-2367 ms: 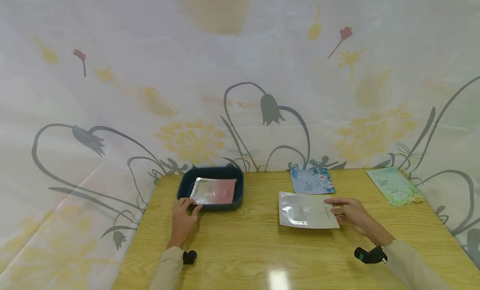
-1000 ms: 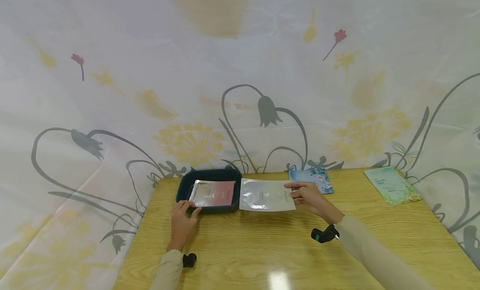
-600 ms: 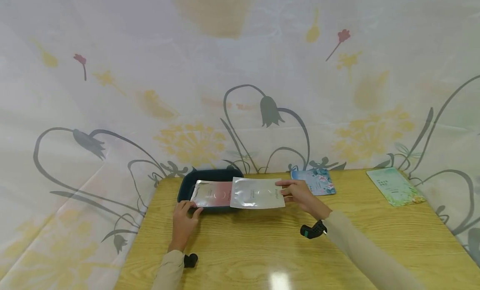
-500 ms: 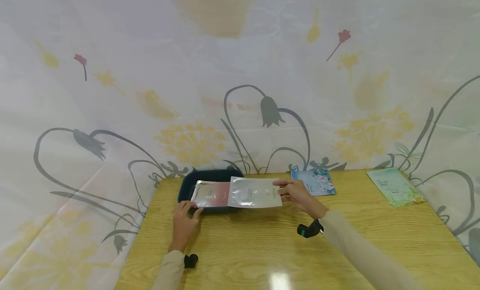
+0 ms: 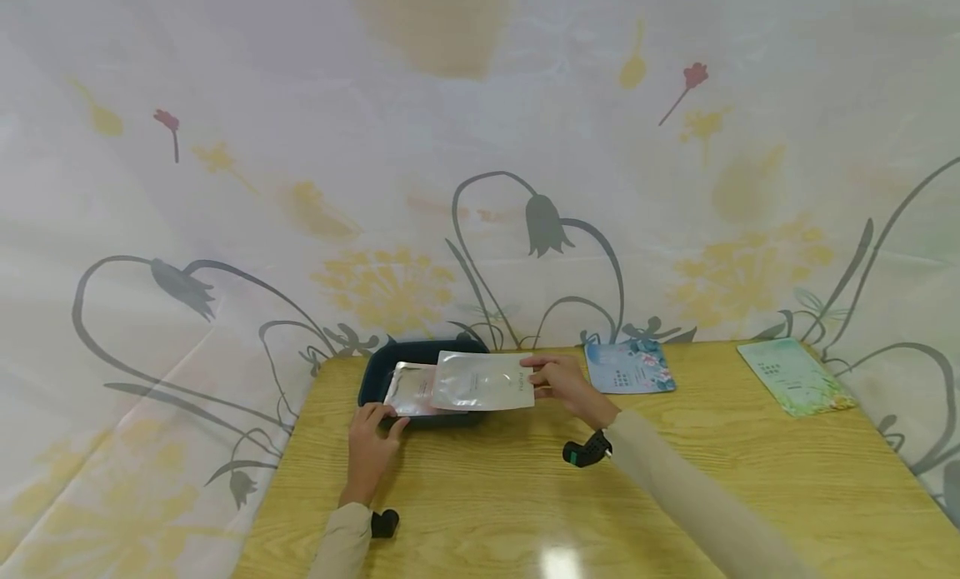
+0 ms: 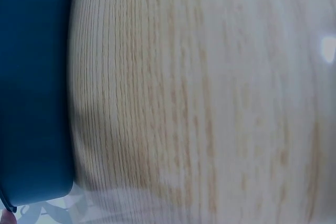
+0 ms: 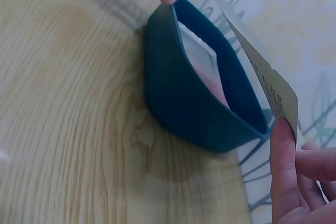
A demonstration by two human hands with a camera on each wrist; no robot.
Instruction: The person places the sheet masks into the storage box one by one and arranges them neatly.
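Note:
My right hand (image 5: 562, 381) pinches a pale silvery face mask packet (image 5: 483, 381) by its right edge, thumb below and fingers above. That packet hovers over the right part of a dark blue plastic bin (image 7: 178, 93), clear of its rim in the right wrist view. Inside the bin lies a pink and silver face mask packet (image 5: 408, 387), partly covered from above in the head view. At the bin's near left corner, my left hand (image 5: 369, 450) grips the rim between thumb and fingers. Only a fingertip (image 6: 7, 217) of it shows in the left wrist view.
A blue flowered packet (image 5: 628, 367) lies on the wooden table (image 5: 675, 462) right of the bin. Farther right is a green packet (image 5: 797, 376). A floral-print cloth (image 5: 375, 187) hangs behind the table's back edge.
My right hand has carried the silvery packet leftward from near the blue packet to above the bin, where it now overlaps the pink one. My left hand stays on the rim.

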